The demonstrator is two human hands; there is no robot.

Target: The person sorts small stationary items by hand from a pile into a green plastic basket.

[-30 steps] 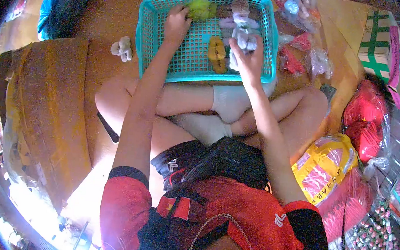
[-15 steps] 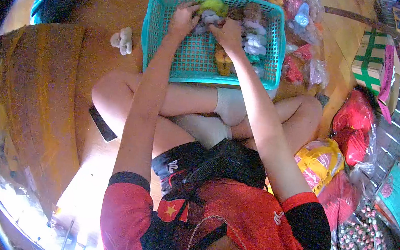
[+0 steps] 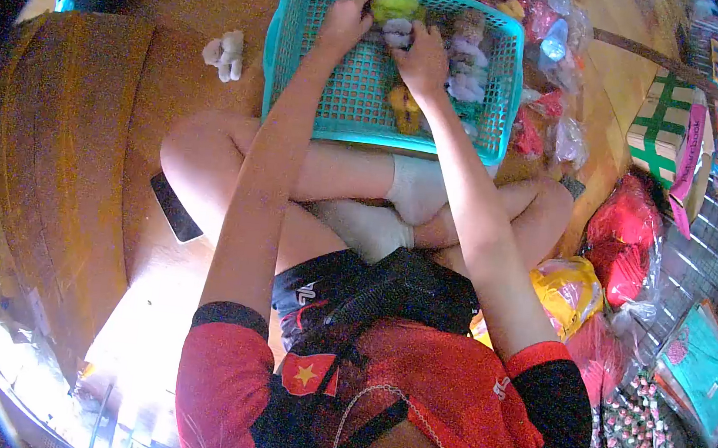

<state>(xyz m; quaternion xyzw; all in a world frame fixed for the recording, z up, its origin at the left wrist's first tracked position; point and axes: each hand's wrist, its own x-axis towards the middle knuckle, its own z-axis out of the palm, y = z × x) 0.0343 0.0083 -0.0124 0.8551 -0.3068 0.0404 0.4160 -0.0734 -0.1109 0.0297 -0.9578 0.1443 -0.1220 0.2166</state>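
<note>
Both my hands reach into a teal plastic basket (image 3: 342, 131) in front of my crossed legs. At its upper left, my left hand (image 3: 346, 23) has its fingers curled beside a yellow-green fluffy item (image 3: 396, 6); whether it holds anything is hidden. My right hand (image 3: 423, 56) has its fingers spread at a small grey-white fluffy item (image 3: 397, 32), touching or very near it. An orange-brown item (image 3: 404, 108) lies below that hand. Along the basket's right side sits a row of small plush items (image 3: 467, 69) in brown, white and green.
A small white plush toy (image 3: 224, 55) lies on the wooden floor left of the basket. A phone (image 3: 175, 207) is by my left knee. Plastic bags, a green-taped box (image 3: 660, 124) and red bundles (image 3: 624, 243) stand at right. A large brown carton (image 3: 58, 175) fills the left.
My left hand has moved slightly up and right, nearer the yellow-green item. My right hand has shifted a little right, its fingers now more spread. The basket appears slightly higher in view.
</note>
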